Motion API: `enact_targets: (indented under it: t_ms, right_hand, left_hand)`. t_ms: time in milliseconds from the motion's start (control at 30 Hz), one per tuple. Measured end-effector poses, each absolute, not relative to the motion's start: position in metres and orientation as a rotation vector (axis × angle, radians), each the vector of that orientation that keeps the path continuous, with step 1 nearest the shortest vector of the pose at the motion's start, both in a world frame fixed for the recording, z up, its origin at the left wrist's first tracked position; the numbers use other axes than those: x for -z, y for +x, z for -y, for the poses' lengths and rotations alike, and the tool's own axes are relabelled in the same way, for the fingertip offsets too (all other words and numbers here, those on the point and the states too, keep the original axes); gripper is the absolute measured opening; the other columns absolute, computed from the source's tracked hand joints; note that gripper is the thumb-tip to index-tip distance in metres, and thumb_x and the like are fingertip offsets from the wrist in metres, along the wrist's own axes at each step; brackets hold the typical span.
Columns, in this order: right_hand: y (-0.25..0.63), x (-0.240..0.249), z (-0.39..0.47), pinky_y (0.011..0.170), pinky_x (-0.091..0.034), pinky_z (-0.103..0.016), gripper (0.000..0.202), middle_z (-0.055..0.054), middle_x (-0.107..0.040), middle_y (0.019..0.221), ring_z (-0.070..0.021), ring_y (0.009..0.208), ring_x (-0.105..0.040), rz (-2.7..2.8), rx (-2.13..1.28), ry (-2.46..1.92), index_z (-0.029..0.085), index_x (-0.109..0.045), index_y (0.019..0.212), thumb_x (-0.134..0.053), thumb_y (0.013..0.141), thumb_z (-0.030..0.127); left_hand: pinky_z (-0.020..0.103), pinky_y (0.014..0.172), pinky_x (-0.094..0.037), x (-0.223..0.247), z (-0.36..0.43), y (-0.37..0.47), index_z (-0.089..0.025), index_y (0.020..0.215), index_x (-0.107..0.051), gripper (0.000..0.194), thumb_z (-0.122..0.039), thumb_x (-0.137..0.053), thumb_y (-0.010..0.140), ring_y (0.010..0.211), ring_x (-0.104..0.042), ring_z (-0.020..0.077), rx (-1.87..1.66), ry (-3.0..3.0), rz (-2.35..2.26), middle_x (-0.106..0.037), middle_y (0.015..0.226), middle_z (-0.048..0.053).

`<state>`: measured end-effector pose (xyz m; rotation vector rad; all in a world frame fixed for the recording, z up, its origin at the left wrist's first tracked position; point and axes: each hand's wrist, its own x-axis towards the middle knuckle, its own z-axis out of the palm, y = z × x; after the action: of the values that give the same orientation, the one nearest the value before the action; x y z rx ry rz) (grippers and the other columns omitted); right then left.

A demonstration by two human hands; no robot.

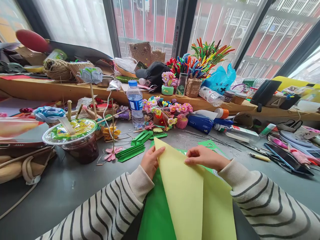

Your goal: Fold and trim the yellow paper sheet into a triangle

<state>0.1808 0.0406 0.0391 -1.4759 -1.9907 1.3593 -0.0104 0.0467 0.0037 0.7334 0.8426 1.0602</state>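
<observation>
A sheet of pale yellow paper [183, 190], folded over on itself, is held up in front of me. My left hand [151, 160] grips its left edge near the pointed top corner, thumb on the near face. At the upper right edge, my right hand [206, 157] pinches the paper between thumb and fingers. Below and behind lies green paper [156, 210], partly covered by the yellow sheet. Several folded green paper strips [131, 152] rest on the grey table just beyond my left hand.
To the left stands a lidded plastic cup [82, 146] with dark contents. A water bottle [136, 106] and crocheted flowers [165, 110] stand farther back. At right lie a phone [287, 158] and a craft knife [260, 156]. A cluttered wooden ledge [110, 91] runs below the windows.
</observation>
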Motion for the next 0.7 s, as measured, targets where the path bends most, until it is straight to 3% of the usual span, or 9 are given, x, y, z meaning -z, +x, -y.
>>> enact_targets:
  t_ms: [300, 700]
  right_hand:
    - [0.180, -0.081, -0.036, 0.053, -0.035, -0.021, 0.019, 0.000, -0.054, 0.064, -0.0113, 0.059, -0.047, 2.156, -1.109, -1.485, 0.013, -0.053, 0.066, -0.054, 0.067, 0.032]
    - [0.179, -0.116, -0.017, 0.052, -0.038, -0.021, 0.022, -0.001, -0.057, 0.066, -0.0134, 0.062, -0.050, 2.266, -1.013, -1.464, 0.015, -0.054, 0.070, -0.050, 0.069, 0.036]
  left_hand:
    - [0.017, 0.051, -0.047, -0.025, -0.043, -0.014, -0.013, 0.086, -0.052, 0.024, -0.020, -0.060, 0.064, 0.056, -0.057, 0.0093, -1.147, 0.762, -0.785, -0.061, 0.074, 0.003]
    - [0.020, 0.055, -0.047, -0.054, -0.032, -0.019, -0.014, 0.083, -0.050, 0.028, -0.013, -0.065, 0.060, 0.059, -0.058, 0.0108, -1.171, 0.842, -0.706, -0.062, 0.070, 0.001]
